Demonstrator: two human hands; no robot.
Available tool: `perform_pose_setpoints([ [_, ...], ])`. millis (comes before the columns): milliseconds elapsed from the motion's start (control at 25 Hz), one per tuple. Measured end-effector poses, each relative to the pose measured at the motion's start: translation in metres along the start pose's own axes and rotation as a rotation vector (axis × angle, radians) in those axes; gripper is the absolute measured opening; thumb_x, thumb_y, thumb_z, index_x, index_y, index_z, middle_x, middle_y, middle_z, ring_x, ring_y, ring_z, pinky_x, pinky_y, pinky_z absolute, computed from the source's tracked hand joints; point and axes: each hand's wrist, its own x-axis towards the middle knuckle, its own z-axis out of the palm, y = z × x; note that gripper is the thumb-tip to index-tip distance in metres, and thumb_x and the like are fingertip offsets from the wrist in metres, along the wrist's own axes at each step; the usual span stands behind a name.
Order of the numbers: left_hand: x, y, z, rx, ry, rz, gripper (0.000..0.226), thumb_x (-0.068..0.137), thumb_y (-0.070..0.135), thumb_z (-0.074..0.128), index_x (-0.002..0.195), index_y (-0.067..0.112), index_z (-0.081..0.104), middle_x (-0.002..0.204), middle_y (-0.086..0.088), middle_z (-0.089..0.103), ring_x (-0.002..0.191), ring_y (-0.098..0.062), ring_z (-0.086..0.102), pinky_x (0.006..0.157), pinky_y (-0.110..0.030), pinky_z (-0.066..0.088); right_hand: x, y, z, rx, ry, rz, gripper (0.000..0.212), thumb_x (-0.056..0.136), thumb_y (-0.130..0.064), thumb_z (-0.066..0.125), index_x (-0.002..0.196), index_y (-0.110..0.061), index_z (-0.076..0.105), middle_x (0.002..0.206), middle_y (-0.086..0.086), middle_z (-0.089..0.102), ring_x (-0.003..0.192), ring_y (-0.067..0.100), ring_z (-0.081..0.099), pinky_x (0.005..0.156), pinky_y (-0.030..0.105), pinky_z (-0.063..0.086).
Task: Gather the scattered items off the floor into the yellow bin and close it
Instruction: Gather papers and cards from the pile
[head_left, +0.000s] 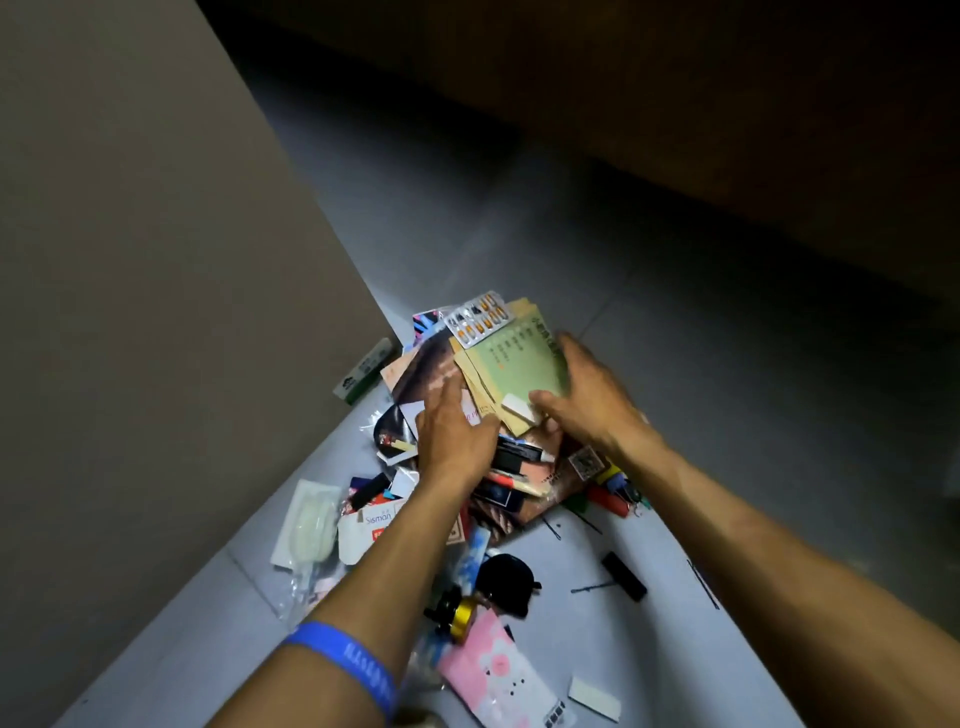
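Your left hand (451, 432) lies open on the pile (498, 467) on the floor (675, 322); your right hand (582, 400) grips the green paper (519, 364) on top, against the wall (156, 260).

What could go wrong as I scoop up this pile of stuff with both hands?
The blister pack lies loose on top of the green papers and may slide off as the left hand and right hand lift. Thin hairpins on the floor near the black bar are easy to miss. No yellow bin is in view.
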Motion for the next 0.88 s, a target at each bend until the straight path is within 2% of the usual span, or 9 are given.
perform_pose_setpoints([
  [80, 0.013, 0.005, 0.002, -0.011, -0.01, -0.024, 0.071, 0.086, 0.035, 0.064, 0.149, 0.031, 0.033, 0.154, 0.003, 0.03, 0.135, -0.024, 0.038, 0.11, -0.043, 0.036, 0.013, -0.003, 0.008, 0.071, -0.007, 0.075, 0.067, 0.077, -0.031, 0.073, 0.135, -0.021, 0.041, 0.13, 0.006, 0.059, 0.107, 0.03, 0.062, 0.09, 0.038, 0.052],
  [160, 0.016, 0.006, 0.006, -0.067, -0.004, -0.047, 0.068, 0.086, 0.033, 0.065, 0.148, 0.029, 0.036, 0.152, 0.003, 0.033, 0.13, -0.023, 0.045, 0.106, -0.045, 0.042, 0.014, 0.002, 0.016, 0.053, 0.056, 0.114, 0.057, 0.075, -0.028, 0.075, 0.126, -0.017, 0.053, 0.122, 0.009, 0.064, 0.103, 0.029, 0.063, 0.086, 0.037, 0.053],
  [280, 0.004, 0.001, 0.014, -0.348, -0.024, -0.123, 0.052, 0.088, 0.022, 0.063, 0.136, 0.031, 0.045, 0.134, 0.005, 0.057, 0.111, -0.019, 0.062, 0.096, -0.045, 0.052, -0.008, 0.014, 0.026, 0.21, 0.061, 0.151, 0.046, 0.076, -0.021, 0.075, 0.119, -0.015, 0.061, 0.116, 0.008, 0.067, 0.099, 0.028, 0.065, 0.086, 0.041, 0.054],
  [400, -0.021, -0.007, 0.028, -0.42, -0.049, -0.143, 0.033, 0.088, 0.015, 0.063, 0.115, 0.032, 0.054, 0.113, 0.006, 0.069, 0.098, -0.015, 0.068, 0.09, -0.043, 0.055, -0.05, 0.023, 0.031, 0.285, 0.132, 0.141, 0.042, 0.079, -0.016, 0.072, 0.118, -0.023, 0.062, 0.108, -0.002, 0.071, 0.093, 0.019, 0.066, 0.081, 0.036, 0.055],
  [480, -0.04, -0.012, 0.037, -0.455, -0.077, -0.137, 0.025, 0.088, 0.012, 0.063, 0.106, 0.029, 0.058, 0.106, 0.005, 0.072, 0.092, -0.014, 0.07, 0.084, -0.037, 0.058, -0.077, 0.031, 0.034, 0.198, 0.252, 0.066, 0.033, 0.081, -0.013, 0.069, 0.112, -0.022, 0.063, 0.102, -0.004, 0.068, 0.09, 0.018, 0.062, 0.073, 0.031, 0.049],
  [560, -0.062, -0.015, 0.042, -0.457, -0.088, -0.107, 0.02, 0.09, 0.012, 0.063, 0.103, 0.026, 0.06, 0.101, 0.004, 0.073, 0.084, -0.011, 0.07, 0.071, -0.025, 0.058, -0.102, 0.037, 0.036, 0.273, 0.309, 0.087, 0.027, 0.083, -0.01, 0.066, 0.108, -0.02, 0.064, 0.101, -0.003, 0.066, 0.091, 0.018, 0.062, 0.074, 0.03, 0.049],
  [720, -0.105, -0.017, 0.043, -0.479, -0.117, -0.053, 0.025, 0.09, 0.006, 0.062, 0.104, 0.026, 0.059, 0.098, 0.004, 0.073, 0.083, -0.012, 0.071, 0.073, -0.031, 0.059, -0.145, 0.04, 0.022, 0.755, 0.134, 0.227, 0.04, 0.08, -0.006, 0.063, 0.113, -0.026, 0.064, 0.105, -0.006, 0.074, 0.097, 0.014, 0.071, 0.084, 0.039, 0.058],
  [800, -0.121, -0.015, 0.041, -0.497, -0.153, -0.034, 0.024, 0.091, 0.006, 0.061, 0.104, 0.025, 0.06, 0.097, 0.005, 0.073, 0.081, -0.008, 0.071, 0.067, -0.02, 0.057, -0.16, 0.041, 0.012, 0.747, 0.124, 0.227, 0.038, 0.082, -0.002, 0.065, 0.112, -0.024, 0.065, 0.106, -0.002, 0.074, 0.097, 0.019, 0.071, 0.087, 0.046, 0.057],
  [880, -0.134, -0.007, 0.039, -0.522, -0.166, -0.01, 0.023, 0.091, 0.005, 0.06, 0.1, 0.027, 0.061, 0.096, 0.007, 0.072, 0.083, -0.007, 0.069, 0.067, -0.016, 0.054, -0.178, 0.041, -0.001, 0.715, 0.178, 0.227, 0.033, 0.087, 0.0, 0.062, 0.109, -0.024, 0.066, 0.104, 0.001, 0.074, 0.093, 0.02, 0.071, 0.081, 0.047, 0.058],
])
